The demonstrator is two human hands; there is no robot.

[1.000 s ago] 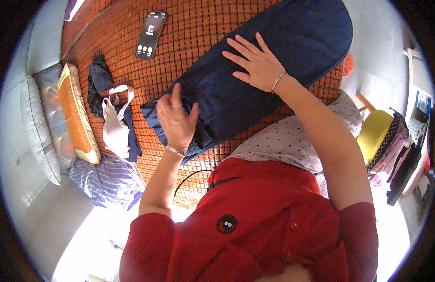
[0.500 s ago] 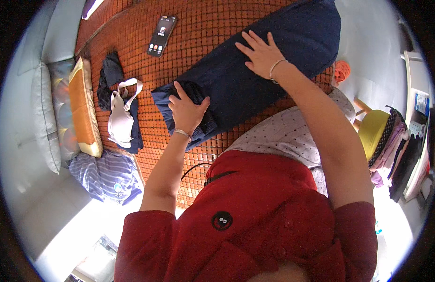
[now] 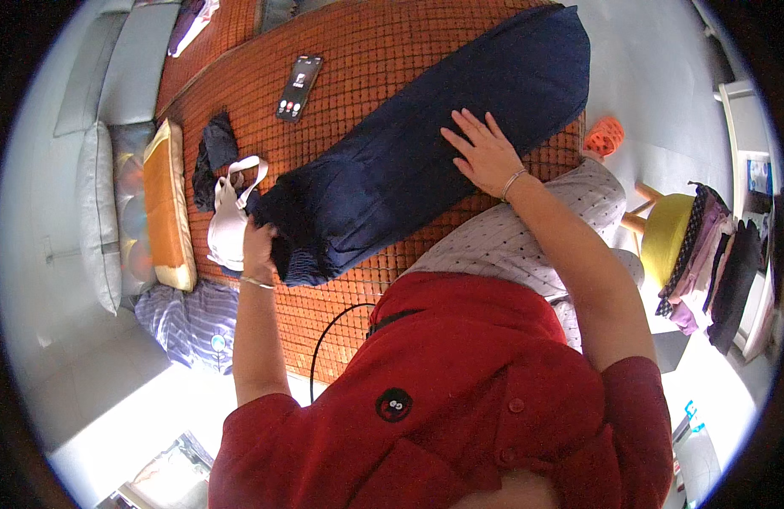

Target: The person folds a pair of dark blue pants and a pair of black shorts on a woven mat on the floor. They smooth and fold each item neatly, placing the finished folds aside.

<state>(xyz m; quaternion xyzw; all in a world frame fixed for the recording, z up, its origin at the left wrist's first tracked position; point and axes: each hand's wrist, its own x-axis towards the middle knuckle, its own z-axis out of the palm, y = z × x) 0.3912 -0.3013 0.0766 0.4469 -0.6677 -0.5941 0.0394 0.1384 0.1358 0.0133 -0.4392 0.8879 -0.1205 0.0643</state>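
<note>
A long navy garment point(image 3: 417, 161) lies folded lengthwise on the orange-brown woven mat point(image 3: 341, 327), running from near left to far right. Its left end is gathered and ribbed like an elastic waistband. My left hand point(image 3: 259, 248) is closed at that gathered end, its fingertips partly hidden by the cloth. My right hand point(image 3: 487, 159) rests flat on the garment's middle, near its lower edge, fingers spread. Just beyond my left hand lies a pale pink bra point(image 3: 228, 225), with a black crumpled garment point(image 3: 214, 153) behind it.
A smartphone point(image 3: 298, 88) with a lit screen lies beyond the garment. To the left are a gold-edged cushion point(image 3: 169, 204) and a striped blue cloth point(image 3: 188, 322). An orange clog point(image 3: 605, 136) and a yellow stool point(image 3: 668, 233) beside hanging clothes are at right.
My left hand has moved left from on top of the gathered end to its outer edge, and that end is spread further out. My right hand still lies flat on the cloth.
</note>
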